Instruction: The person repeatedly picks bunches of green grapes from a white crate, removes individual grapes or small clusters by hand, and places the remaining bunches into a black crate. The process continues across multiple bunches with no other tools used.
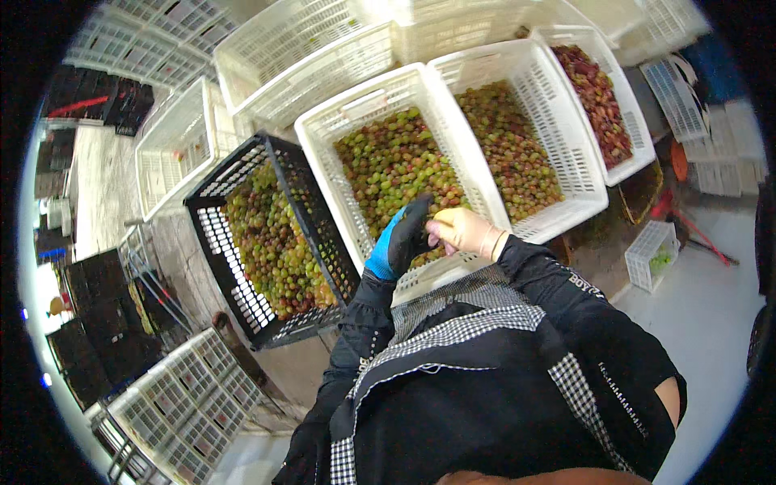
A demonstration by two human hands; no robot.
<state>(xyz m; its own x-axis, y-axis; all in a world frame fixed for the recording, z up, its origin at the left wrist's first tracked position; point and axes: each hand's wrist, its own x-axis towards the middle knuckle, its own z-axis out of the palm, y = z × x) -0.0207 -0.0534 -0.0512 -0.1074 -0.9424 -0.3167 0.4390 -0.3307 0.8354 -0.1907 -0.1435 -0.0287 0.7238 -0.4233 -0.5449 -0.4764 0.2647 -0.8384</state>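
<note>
My left hand, in a blue and black work glove, meets my right hand over the near end of a white plastic crate. A pale glove covers most of my right hand, with some fingertips showing pinkish. Loose green and reddish grapes lie in this crate beneath both hands. The fingers are close together, and whether they pinch a grape cannot be made out. To the left, a black plastic crate holds more grapes. A second white crate of grapes stands directly to the right.
Farther right, a white crate contains darker red grapes. Other white crates line the back. A small white basket with green grapes is on the floor at right. Stacked white crates stand at lower left, near a wooden surface.
</note>
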